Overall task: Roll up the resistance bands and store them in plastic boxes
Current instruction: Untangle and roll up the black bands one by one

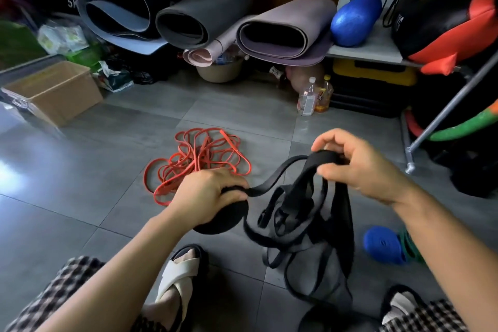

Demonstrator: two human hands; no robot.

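My left hand point(213, 193) grips a tight black roll of resistance band point(219, 219) at mid-frame. A strap runs from that roll to my right hand point(355, 162), which pinches a bunch of black bands point(324, 158) held up above the floor. The loose ends of the black bands point(310, 224) hang down in tangled loops onto the grey tiles. A pile of red resistance bands point(196, 162) lies on the floor just beyond my left hand. A clear plastic box point(16, 105) stands at the far left, partly cut off.
A cardboard box point(54, 89) stands at the left. Rolled mats point(188, 19) and a blue roller point(355, 19) line the back, with bottles point(312, 97) below a shelf. A metal rack leg point(431, 127) stands right. My sandalled feet point(180, 272) and a blue object point(382, 245) are near.
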